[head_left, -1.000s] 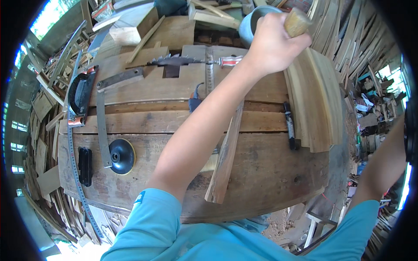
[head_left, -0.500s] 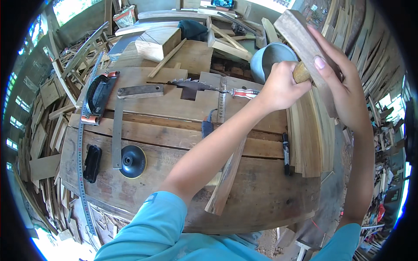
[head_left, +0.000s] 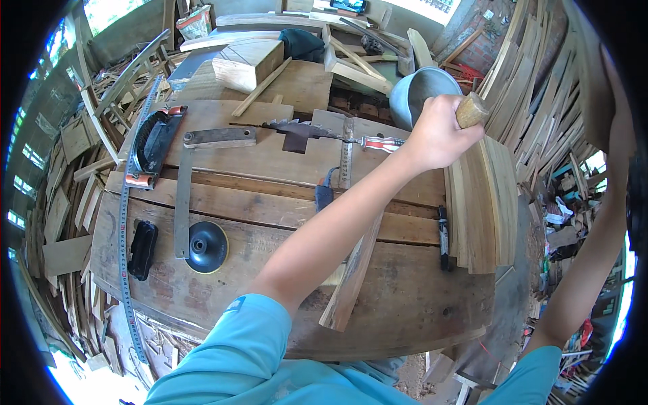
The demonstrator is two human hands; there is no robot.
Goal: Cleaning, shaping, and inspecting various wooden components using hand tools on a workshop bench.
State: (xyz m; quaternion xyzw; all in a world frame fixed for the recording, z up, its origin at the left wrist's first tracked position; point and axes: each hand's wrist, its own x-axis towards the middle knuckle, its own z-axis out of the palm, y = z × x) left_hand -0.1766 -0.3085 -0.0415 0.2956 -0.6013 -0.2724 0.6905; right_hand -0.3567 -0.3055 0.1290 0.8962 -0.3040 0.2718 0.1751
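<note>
My left hand [head_left: 439,131] is wrapped round a rounded wooden tool handle [head_left: 474,110], over the right side of the bench. Its butt end sticks up out of the fist; the rest of the tool is hidden. At the far right rim, my raised right hand [head_left: 615,101] holds a wooden block [head_left: 590,81], partly cut off and dim there. Behind my left hand stands a grey bucket [head_left: 420,94]. Beneath the left forearm lies a wooden strip [head_left: 351,287]. A screwdriver [head_left: 381,144] with a red and white handle lies left of the left wrist.
The wooden bench [head_left: 405,304] also bears a bevel gauge [head_left: 223,138], a round black pad [head_left: 206,248], a black case [head_left: 143,250], a tape measure [head_left: 125,236], a marker [head_left: 443,237] and stacked boards [head_left: 479,209]. A large wood block [head_left: 246,65] lies at the back.
My right hand has swung up and right with the wooden block, away from the tool handle. My left hand stays in nearly the same place, still gripping the handle.
</note>
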